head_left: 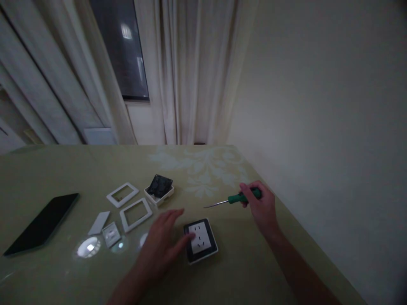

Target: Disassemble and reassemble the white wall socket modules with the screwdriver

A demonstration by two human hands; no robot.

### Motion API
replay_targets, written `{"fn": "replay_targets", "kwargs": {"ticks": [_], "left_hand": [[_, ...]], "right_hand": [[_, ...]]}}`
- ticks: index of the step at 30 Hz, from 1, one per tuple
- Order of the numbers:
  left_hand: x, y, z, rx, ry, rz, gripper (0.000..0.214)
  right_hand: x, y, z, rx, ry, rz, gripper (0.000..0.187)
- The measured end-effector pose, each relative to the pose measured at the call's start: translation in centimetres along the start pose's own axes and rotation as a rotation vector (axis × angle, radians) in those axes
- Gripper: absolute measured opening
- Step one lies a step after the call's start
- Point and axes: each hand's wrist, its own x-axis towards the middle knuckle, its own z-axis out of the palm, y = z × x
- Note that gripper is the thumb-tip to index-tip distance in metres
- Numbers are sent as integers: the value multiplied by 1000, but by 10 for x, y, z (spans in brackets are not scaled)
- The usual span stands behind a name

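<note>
Grasping the screwdriver (237,198) in our right hand (262,205), we point it leftward beyond the socket (201,242); our left hand (160,241), fingers unclenched, is nearer, thumb over the socket's left edge.

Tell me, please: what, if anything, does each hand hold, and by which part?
The right hand grips a slim metal screwdriver by its green handle. The open left hand holds nothing.

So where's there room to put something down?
There's free space between the green-handled screwdriver and the curtains, and between the black panel and those curtains. It's crowded around the white frames, the power socket and the left hand.
</note>
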Motion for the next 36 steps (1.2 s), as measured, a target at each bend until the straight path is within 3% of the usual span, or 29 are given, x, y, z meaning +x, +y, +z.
{"fn": "replay_targets", "kwargs": {"ticks": [3,7,13,17,21,28,32,36], "left_hand": [[-11,22,21,-62,-188,46,82],[-15,24,21,-93,-265,23,76],[-18,13,18,-41,-312,7,80],[-23,4,22,-98,-334,35,98],[-24,6,18,-194,-341,48,96],[-20,25,4,-373,-269,-16,77],[-13,12,-10,-666,-224,-226,67],[4,-7,-25,-1021,-5,-420,63]], "right_hand": [[1,38,-11,84,58,152,64],[3,61,-21,172,51,302,62],[2,62,-17,283,-82,435,59],[-11,57,-10,314,-187,500,57],[-26,53,-1,324,-263,545,57],[-33,56,6,314,-291,562,57],[-30,57,4,321,-275,568,58],[-29,58,3,335,-277,588,58]]}}
